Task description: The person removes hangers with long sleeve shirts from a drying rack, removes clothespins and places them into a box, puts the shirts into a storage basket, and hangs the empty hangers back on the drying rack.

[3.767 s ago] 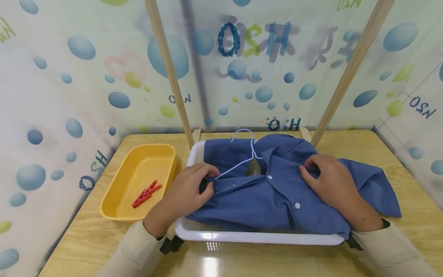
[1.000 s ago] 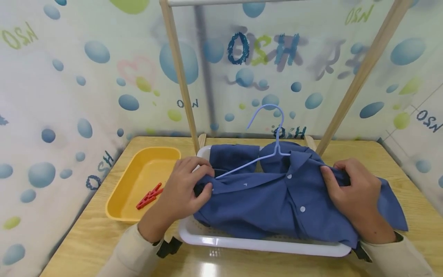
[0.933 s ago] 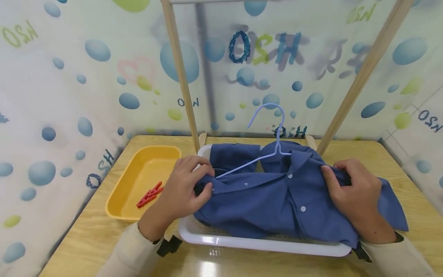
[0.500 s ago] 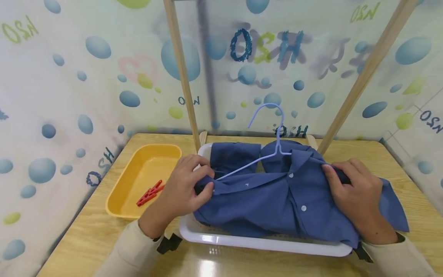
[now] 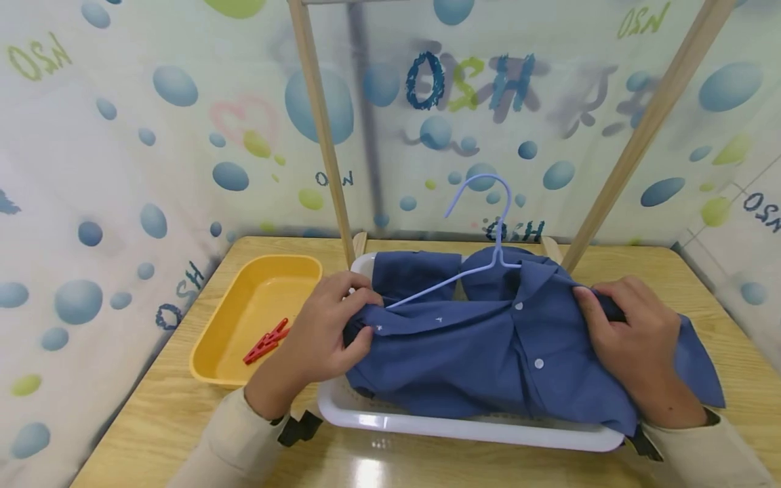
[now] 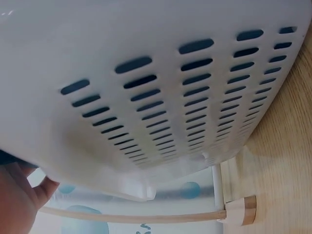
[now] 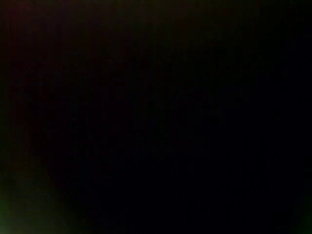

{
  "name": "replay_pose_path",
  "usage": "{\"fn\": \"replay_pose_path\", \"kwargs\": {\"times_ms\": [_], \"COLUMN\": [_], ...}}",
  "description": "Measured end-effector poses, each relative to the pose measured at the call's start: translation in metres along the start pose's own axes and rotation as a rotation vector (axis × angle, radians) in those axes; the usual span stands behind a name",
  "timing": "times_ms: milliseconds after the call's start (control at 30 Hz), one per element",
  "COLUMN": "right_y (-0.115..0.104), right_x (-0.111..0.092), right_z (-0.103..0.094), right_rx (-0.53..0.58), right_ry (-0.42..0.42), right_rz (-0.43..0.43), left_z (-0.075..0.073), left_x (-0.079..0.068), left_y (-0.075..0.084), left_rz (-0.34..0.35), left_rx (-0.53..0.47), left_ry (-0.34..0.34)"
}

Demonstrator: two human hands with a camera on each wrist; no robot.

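A blue buttoned shirt [image 5: 445, 366] lies bunched over a white laundry basket [image 5: 476, 428] in the head view. A pale blue clothes hanger [image 5: 499, 234] stands with its hook up; its left arm runs toward my left hand and its right arm goes under the collar. My left hand [image 5: 326, 329] pinches the shirt's left shoulder edge, close by the end of the hanger's arm. On the other side my right hand [image 5: 634, 339] grips the shirt's right shoulder, thumb in front. In the left wrist view the slotted basket wall [image 6: 161, 97] fills most of the picture. The right wrist view is dark.
Left of the basket, a yellow tray [image 5: 213, 332] with red clothespins [image 5: 265, 342] sits on the wooden table [image 5: 152, 413]. Behind the basket rise two wooden posts [image 5: 320, 122] of a rack. A patterned curtain [image 5: 390, 156] forms the backdrop.
Over the last seconds the hanger's hook has risen and shifted right, and the collar has come up with it. My right hand has moved right, spreading the shirt; both hands keep their hold.
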State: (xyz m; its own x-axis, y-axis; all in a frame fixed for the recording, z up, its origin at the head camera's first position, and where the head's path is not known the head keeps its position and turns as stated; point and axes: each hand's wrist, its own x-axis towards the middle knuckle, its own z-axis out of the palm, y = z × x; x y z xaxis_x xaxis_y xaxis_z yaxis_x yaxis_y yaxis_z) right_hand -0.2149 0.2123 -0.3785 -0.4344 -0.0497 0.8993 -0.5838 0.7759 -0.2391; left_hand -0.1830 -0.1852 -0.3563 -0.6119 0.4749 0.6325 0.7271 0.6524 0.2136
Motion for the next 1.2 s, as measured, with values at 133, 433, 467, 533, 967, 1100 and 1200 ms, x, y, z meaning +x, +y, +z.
{"fn": "replay_pose_path", "kwargs": {"times_ms": [133,433,467,533,967,1100,1200], "right_y": [0.0001,0.0018,0.0017,0.0017,0.0036,0.0053,0.0059], "right_x": [0.0009,0.0021,0.0018,0.0016,0.0031,0.0048,0.0038], "right_z": [0.0007,0.0013,0.0012,0.0009,-0.0025,-0.0041,-0.0050], "right_rx": [0.005,0.030,0.033,0.036,0.021,0.007,-0.016], "right_ry": [-0.012,-0.037,-0.037,-0.035,-0.029,-0.017,-0.029], "right_rz": [-0.005,-0.001,-0.001,-0.002,-0.003,-0.006,-0.013], "left_z": [-0.0002,-0.0009,-0.0011,-0.0021,-0.0056,-0.0067,-0.0067], "left_x": [-0.0003,-0.0007,-0.0007,-0.0002,0.0028,0.0025,0.0006], "left_y": [-0.0015,-0.0033,-0.0033,-0.0032,-0.0029,-0.0034,-0.0035], "left_rz": [0.009,-0.009,-0.008,-0.006,0.047,0.072,0.088], "left_rx": [0.009,0.034,0.034,0.028,-0.006,-0.012,0.005], "left_ry": [0.001,0.039,0.039,0.043,0.070,0.041,0.021]}}
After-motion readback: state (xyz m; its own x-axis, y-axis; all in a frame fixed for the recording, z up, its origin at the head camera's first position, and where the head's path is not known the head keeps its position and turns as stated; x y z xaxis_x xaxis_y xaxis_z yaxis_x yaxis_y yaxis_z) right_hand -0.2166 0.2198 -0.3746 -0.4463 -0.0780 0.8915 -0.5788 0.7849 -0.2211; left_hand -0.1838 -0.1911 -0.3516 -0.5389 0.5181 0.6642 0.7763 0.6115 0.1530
